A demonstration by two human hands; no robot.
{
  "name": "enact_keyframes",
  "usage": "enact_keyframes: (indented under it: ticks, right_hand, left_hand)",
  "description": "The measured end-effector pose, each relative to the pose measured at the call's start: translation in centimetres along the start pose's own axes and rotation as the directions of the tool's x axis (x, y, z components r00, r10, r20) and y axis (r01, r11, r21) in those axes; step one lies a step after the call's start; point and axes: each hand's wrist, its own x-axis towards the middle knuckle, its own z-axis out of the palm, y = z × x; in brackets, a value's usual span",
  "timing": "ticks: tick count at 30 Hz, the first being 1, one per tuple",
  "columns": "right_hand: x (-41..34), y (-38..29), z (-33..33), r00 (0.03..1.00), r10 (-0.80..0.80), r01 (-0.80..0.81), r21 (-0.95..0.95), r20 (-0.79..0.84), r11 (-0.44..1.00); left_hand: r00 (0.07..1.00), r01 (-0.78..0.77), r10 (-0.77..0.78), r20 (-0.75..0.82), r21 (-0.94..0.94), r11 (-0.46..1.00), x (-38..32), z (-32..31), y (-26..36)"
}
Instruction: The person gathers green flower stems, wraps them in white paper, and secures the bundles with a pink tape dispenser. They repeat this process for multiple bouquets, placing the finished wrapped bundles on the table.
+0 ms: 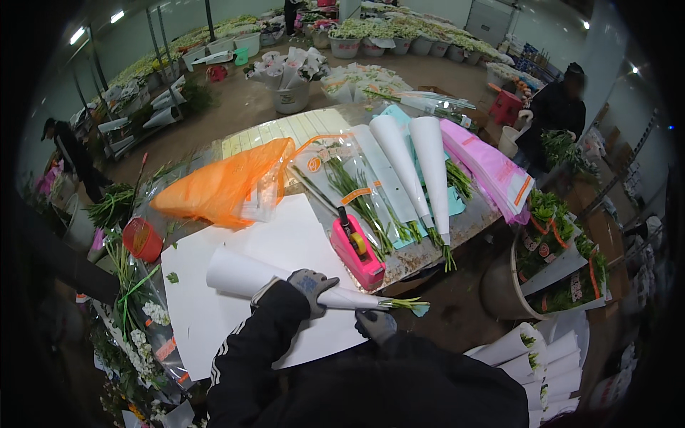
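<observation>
Both my hands wear grey work gloves. My left hand (313, 289) is closed around a white paper cone (241, 273) that lies over large white paper sheets (198, 315). Green stems (404, 303) stick out of the cone's narrow right end, with a bit of light-blue paper by them. My right hand (377, 325) is just below that end, its fingers bent; whether it grips the paper cannot be told. A pink tape dispenser (357, 257) with yellow tape and a black marker stands just beyond the cone. Two more white paper cones (429, 176) with stems lie farther back.
An orange plastic bag (225, 182), clear sleeves with stems (348, 187) and pink sleeves (484, 166) cover the table's back. A red cup (142, 239) is at the left. Buckets of wrapped greenery (505, 283) and white-wrapped bunches (522, 348) stand right. Two people work farther off, left and right.
</observation>
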Motion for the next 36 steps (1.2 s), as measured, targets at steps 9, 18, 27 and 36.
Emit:
enact_keyframes:
  ticks: [9,18,27,36]
  right_hand:
    - [-2.1,2.1,-7.4,0.923,-0.385,0.369,-0.340,0.023,0.865]
    - [10.0,5.1,-19.4,0.400,-0.118,0.137,-0.068,-0.909,0.988]
    - [23.8,8.3,-29.7,0.620,-0.170,-0.042,-0.248,-0.766,0.968]
    - [17.6,-1.8,-22.7,0.532,-0.681,0.340,-0.609,-0.503,0.716]
  left_hand:
    - [0.811,-0.143,0.422,-0.405,0.563,0.814,-0.2,-3.7,6.1]
    - [0.906,0.269,-0.240,-0.349,0.035,0.963,-8.3,5.0,7.3]
    - [0.883,0.450,-0.469,0.027,0.236,0.861,-11.7,13.5,6.3]
    - [0.836,0.502,-0.517,-0.185,-0.126,0.856,-12.9,10.4,8.9]
